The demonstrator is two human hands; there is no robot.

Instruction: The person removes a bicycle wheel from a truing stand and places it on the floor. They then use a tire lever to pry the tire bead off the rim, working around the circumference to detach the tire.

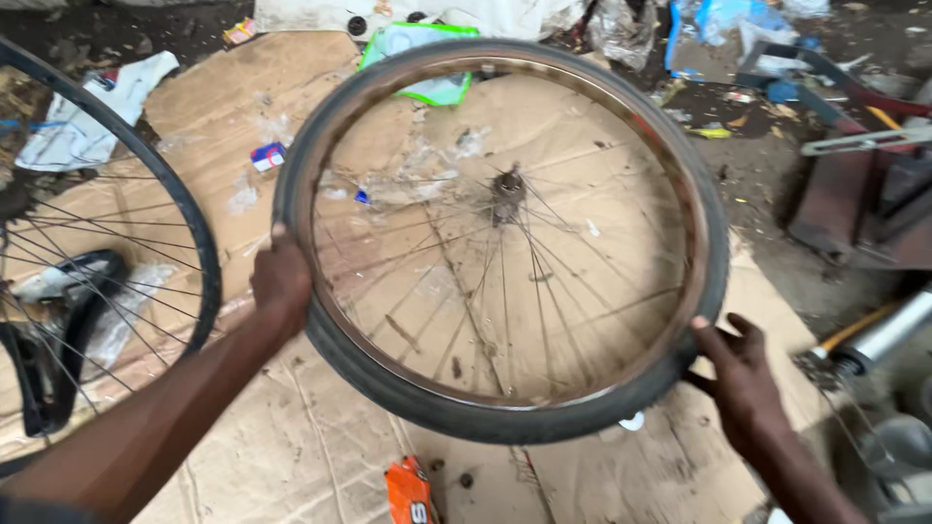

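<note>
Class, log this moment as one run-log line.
left hand: grips tyre of bicycle wheel | right hand: grips same tyre | wheel: lifted above cardboard | second wheel: at left

I seem to be in a rough bicycle repair workshop: flattened cardboard [291,427] covers dirty ground, a second spoked wheel [116,243] lies nearby, and scrap metal [854,204] and litter surround me.

Two bare forearms, lean and sinewy, uncovered as far up as shows. Left hand [282,281], at the left edge of the bicycle wheel [500,238]: bare, broad across the knuckles. Right hand [743,383], just below the wheel's right edge: bare, with long, slim fingers and thumb. Sliver of dark cloth [19,509], perhaps a sleeve edge, far down-left of the wheel.
</note>
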